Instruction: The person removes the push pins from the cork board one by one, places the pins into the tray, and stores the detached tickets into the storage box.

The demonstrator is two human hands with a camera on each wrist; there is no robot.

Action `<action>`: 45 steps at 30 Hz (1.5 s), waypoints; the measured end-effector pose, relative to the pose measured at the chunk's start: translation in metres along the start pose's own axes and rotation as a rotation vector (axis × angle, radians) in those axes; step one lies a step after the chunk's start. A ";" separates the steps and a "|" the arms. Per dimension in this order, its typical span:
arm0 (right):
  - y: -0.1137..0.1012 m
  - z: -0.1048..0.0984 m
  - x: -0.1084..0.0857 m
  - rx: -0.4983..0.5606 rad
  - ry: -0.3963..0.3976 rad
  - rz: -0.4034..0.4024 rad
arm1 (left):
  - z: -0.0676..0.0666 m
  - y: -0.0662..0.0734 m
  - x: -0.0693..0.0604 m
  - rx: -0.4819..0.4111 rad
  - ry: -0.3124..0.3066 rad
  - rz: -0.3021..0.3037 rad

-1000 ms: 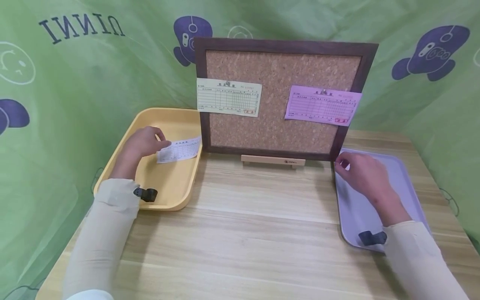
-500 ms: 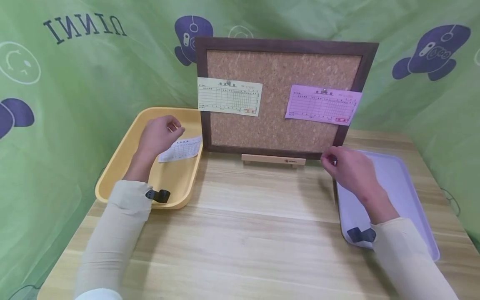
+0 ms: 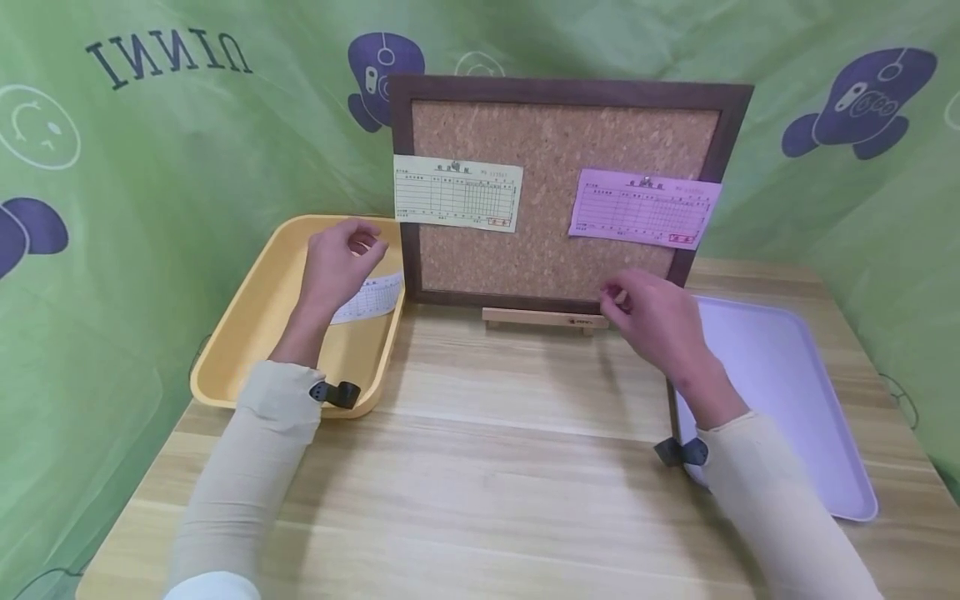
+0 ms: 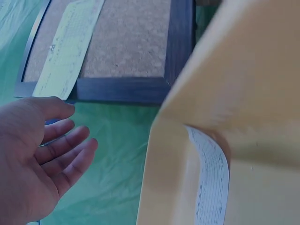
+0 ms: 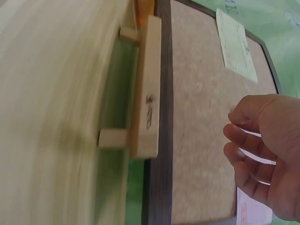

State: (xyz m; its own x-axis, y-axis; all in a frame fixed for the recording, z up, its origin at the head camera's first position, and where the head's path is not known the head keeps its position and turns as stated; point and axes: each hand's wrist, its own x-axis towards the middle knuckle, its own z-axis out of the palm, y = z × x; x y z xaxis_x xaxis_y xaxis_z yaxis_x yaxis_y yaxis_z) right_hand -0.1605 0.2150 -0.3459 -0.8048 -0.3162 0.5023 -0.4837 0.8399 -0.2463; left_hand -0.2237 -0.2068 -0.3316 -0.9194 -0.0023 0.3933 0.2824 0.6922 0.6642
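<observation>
My left hand (image 3: pixel 339 265) hovers over the yellow tray (image 3: pixel 247 333), fingers loosely bent. The left wrist view shows nothing between them. Against the tray's right wall leans a white printed slip (image 3: pixel 375 300), partly behind that hand. Before the lower right of the corkboard (image 3: pixel 547 267) hangs my right hand (image 3: pixel 651 321). Its fingers are relaxed in the right wrist view, with nothing visible in them. A pale yellow-green slip (image 3: pixel 457 196) is pinned on the board's left side by a pushpin (image 3: pixel 455 166). Another pushpin (image 3: pixel 647 180) fixes a pink slip (image 3: pixel 641 212) at the right.
The corkboard stands in a small wooden stand (image 3: pixel 543 318) at the back of the wooden table (image 3: pixel 480 467). A lavender tray (image 3: pixel 780 375) lies to the right, partly under my right arm. Green printed cloth (image 3: pixel 187 150) hangs behind everything.
My left hand has left the white slip and moved up and right. My right hand has come left from the lavender tray to the front of the corkboard. Both pinned slips stay put.
</observation>
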 end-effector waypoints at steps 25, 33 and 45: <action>-0.073 0.028 0.095 0.047 0.099 -0.179 | 0.018 0.009 0.014 -0.397 0.108 -0.132; -0.088 0.028 0.126 0.045 0.082 -0.208 | 0.024 0.011 0.014 -0.523 0.119 -0.164; -0.097 0.028 0.171 0.011 0.092 -0.195 | 0.032 0.021 0.021 -0.676 0.119 -0.207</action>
State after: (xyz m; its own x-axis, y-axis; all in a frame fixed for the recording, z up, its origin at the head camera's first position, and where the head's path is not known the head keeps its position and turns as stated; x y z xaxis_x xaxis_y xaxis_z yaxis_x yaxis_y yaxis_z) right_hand -0.2606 0.0672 -0.2591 -0.6613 -0.4303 0.6145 -0.6311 0.7619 -0.1456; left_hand -0.2456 -0.1695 -0.3303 -0.9474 -0.1904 0.2573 0.2482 0.0707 0.9661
